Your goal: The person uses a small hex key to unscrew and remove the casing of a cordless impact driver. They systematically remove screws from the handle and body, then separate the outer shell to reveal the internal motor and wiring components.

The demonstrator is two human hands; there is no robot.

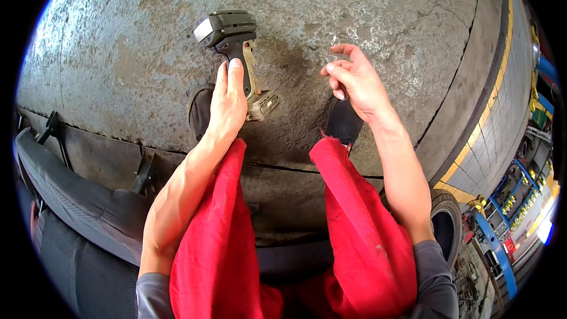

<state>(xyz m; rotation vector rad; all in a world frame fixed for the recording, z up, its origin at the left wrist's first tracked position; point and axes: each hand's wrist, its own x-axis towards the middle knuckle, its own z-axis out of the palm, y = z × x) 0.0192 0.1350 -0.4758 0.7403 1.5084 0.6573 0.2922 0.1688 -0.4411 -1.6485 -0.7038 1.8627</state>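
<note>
My left hand (229, 97) is closed round the grip of a cordless power tool (233, 26). The tool has a dark body, a pistol handle with a tan side, and a tan battery (263, 105) at its base; its working end is not clear to see. My right hand (359, 82) is raised over the floor with its fingers curled and the thumb bent in toward them. Something faint and small may be between thumb and forefinger, but I cannot make it out. Below the hands are my knees in red trousers (207, 242) and my dark shoes (344, 121).
Worn, stained concrete floor (354, 0) lies ahead. Dark grey padded seats (82, 218) stand at the left. On the right are a tyre (447, 221), a yellow floor line (493, 106) and blue shelving (525, 174) with assorted parts.
</note>
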